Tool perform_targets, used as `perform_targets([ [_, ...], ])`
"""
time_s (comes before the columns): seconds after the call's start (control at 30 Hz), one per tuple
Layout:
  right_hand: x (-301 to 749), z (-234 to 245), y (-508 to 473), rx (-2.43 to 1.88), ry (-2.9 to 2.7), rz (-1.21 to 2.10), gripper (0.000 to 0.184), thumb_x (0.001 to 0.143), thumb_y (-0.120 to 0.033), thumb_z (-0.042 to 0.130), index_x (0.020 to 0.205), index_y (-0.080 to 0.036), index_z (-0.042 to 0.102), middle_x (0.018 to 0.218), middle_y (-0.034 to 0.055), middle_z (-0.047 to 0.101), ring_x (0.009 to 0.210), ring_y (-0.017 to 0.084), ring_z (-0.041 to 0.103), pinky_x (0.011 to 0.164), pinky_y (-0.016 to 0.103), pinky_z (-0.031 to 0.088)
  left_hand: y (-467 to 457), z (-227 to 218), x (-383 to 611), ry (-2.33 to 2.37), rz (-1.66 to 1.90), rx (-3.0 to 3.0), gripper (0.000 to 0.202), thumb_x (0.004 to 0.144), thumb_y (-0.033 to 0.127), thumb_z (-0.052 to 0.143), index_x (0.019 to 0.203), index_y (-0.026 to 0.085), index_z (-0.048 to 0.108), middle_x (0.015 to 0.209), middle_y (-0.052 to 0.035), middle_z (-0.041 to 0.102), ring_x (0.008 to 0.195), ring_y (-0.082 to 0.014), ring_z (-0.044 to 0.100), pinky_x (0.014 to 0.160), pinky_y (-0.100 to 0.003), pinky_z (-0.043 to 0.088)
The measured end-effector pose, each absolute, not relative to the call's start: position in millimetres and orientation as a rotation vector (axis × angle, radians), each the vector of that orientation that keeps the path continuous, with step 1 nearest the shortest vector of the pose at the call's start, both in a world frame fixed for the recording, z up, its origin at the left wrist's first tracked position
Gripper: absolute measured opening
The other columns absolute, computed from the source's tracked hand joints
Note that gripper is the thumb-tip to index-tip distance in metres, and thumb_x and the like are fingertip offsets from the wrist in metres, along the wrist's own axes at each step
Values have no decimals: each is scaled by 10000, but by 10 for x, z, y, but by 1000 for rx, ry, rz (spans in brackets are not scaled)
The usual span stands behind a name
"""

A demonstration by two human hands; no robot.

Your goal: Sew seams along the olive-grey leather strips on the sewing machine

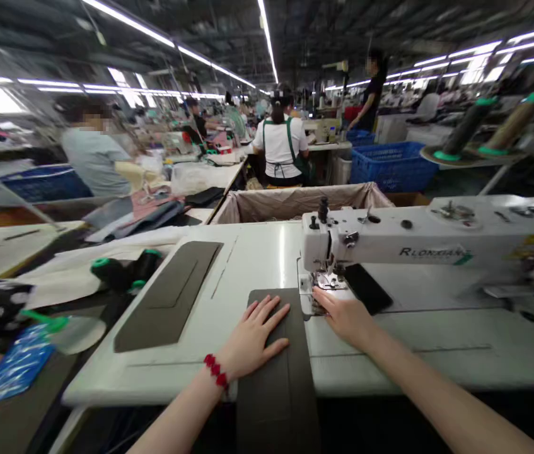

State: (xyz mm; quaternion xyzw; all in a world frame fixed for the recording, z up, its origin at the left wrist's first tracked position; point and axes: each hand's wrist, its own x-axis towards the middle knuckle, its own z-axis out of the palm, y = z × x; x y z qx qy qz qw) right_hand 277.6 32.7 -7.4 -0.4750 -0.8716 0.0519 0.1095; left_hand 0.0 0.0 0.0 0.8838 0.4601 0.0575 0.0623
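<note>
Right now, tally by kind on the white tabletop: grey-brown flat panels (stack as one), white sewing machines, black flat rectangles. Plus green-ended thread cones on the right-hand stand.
Grey-brown flat panels: 2, one under the left hand
White sewing machine: 1
Black flat rectangle: 1
Green-ended thread cones: 2, dark and tan
Total: 6

Dark grey panel [273, 403] beside sewing machine [380, 233]

The left hand [255, 337] lies spread on it; the right hand [348, 318] has its fingertips at the needle area [331, 279]. A second panel [167, 299] lies further left on the white tabletop [248, 252].
</note>
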Motion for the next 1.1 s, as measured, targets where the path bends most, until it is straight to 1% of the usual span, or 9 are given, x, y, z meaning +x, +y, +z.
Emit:
perform_targets([
  [0.1, 2831, -167, 315, -1373, -2543, 151, 557, 853, -146, 457, 1406, -206, 452, 1466, 13, 446, 1098, 241, 617, 899, 381, 525, 118, 14, 123, 1360, 222, 2668, 662, 933, 564, 446, 1502, 320, 213, 1559, -56, 259, 1426, -293, 243, 1155, -501, 235],
  [0.2, 2854, -237, 319, -1363, -2509, 137, 521, 871, -157, 451, 1390, -200, 466, 1455, 39, 462, 1144, 238, 590, 922, 385, 511, 221, 45, 258, 1285, 249, 2656, 679, 914, 555, 492, 1495, 313, 237, 1558, -42, 266, 1433, -285, 227, 1171, -500, 198],
  [0.3, 2855, -277, 333, -1375, -2489, 128, 503, 887, -177, 449, 1390, -203, 468, 1440, 57, 480, 1112, 236, 608, 891, 383, 526, 281, 71, 376, 1200, 258, 2629, 692, 905, 542, 513, 1493, 302, 239, 1559, -15, 265, 1443, -264, 205, 1189, -492, 148],
  [0.43, 2852, -298, 346, -1376, -2492, 132, 518, 888, -176, 455, 1405, -211, 454, 1446, 54, 472, 1085, 232, 621, 881, 381, 533, 291, 67, 445, 1200, 256, 2593, 687, 906, 524, 516, 1492, 297, 236, 1563, 3, 250, 1447, -244, 195, 1193, -483, 138],
  [0.6, 2855, -318, 349, -1388, -2493, 152, 524, 892, -179, 461, 1414, -229, 446, 1458, 33, 459, 1091, 226, 617, 902, 371, 527, 276, 45, 434, 1200, 268, 2583, 696, 900, 518, 529, 1491, 282, 246, 1567, -16, 236, 1446, -260, 197, 1190, -495, 139],
  [0.73, 2857, -318, 352, -1378, -2505, 149, 526, 883, -169, 465, 1408, -216, 456, 1458, 38, 459, 1095, 229, 615, 913, 375, 524, 279, 44, 429, 1198, 285, 2583, 695, 894, 514, 539, 1487, 284, 260, 1562, -23, 252, 1440, -268, 213, 1186, -502, 148],
  [1.1, 2840, -303, 354, -1393, -2500, 135, 527, 877, -172, 475, 1400, -230, 464, 1437, 58, 483, 1056, 228, 635, 864, 377, 544, 307, 39, 431, 1204, 235, 2573, 702, 890, 530, 535, 1486, 290, 254, 1569, 4, 225, 1448, -248, 190, 1193, -500, 132],
])
